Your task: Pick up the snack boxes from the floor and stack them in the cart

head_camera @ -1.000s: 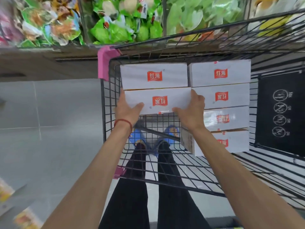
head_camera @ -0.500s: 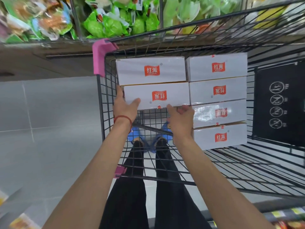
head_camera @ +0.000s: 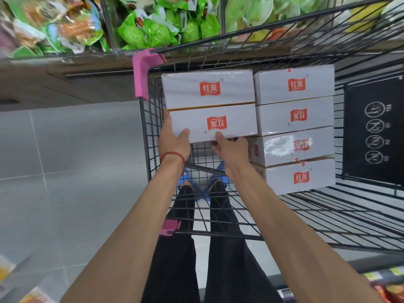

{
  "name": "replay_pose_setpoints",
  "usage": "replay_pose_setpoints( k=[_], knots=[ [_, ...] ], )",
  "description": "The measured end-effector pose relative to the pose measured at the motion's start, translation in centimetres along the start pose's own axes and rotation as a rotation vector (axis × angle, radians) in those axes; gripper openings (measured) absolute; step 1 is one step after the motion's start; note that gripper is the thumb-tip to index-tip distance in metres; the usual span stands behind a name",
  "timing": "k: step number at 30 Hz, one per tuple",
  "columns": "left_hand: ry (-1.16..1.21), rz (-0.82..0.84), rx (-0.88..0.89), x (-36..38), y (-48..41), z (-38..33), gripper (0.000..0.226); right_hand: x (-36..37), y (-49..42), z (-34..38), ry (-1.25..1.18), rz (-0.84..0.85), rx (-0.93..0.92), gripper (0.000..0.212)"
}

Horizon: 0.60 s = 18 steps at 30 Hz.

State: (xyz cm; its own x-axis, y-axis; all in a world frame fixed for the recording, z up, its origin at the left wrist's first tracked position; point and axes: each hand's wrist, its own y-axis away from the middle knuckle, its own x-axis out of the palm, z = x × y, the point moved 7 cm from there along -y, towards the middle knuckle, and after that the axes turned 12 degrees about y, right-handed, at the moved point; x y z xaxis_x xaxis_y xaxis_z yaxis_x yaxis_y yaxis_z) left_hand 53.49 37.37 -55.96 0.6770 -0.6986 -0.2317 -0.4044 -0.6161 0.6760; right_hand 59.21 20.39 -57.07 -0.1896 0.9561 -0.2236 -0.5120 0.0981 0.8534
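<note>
White snack boxes with red logos stand in two columns inside the black wire cart [head_camera: 150,136]. The left column has two boxes, the right column [head_camera: 295,132] has several. My left hand [head_camera: 172,138] grips the left end of the nearer left-column snack box [head_camera: 214,123], thumb on its face and fingers along its side. At that box's near edge, my right hand [head_camera: 229,147] pinches it with the thumb on the face and the fingers curled beneath. The box sits tight against the one behind it [head_camera: 207,88].
Pink corner guards [head_camera: 143,73] cap the cart's left corners. A shelf of green snack bags [head_camera: 153,29] runs just beyond the cart. A black sign panel [head_camera: 376,132] lines the cart's right end. Grey floor tiles [head_camera: 65,160] lie to the left. My legs show through the cart's wire floor.
My right hand has slid left from the box's right end to the middle of its near edge. The box has settled against the one behind it. The left hand keeps its hold.
</note>
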Motion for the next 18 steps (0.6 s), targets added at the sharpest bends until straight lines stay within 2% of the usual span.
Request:
replay_pose_setpoints(
  k=[5,11,15,18],
  knots=[
    [-0.041,0.050,0.005,-0.7,0.3,-0.6,0.071,0.3,0.4,0.1,0.052,0.030,-0.022,0.020],
    [-0.059,0.169,0.063,-1.4,2.8,-2.5,0.080,-0.4,2.4,0.4,0.173,0.084,-0.021,0.017],
    [-0.011,0.151,0.105,-2.4,6.0,-3.2,0.072,-1.3,4.6,0.7,0.235,0.150,-0.051,0.013],
    [-0.003,0.115,0.073,-3.7,8.9,-3.0,0.064,-2.3,6.5,0.8,0.249,0.209,-0.084,0.016]
  ],
)
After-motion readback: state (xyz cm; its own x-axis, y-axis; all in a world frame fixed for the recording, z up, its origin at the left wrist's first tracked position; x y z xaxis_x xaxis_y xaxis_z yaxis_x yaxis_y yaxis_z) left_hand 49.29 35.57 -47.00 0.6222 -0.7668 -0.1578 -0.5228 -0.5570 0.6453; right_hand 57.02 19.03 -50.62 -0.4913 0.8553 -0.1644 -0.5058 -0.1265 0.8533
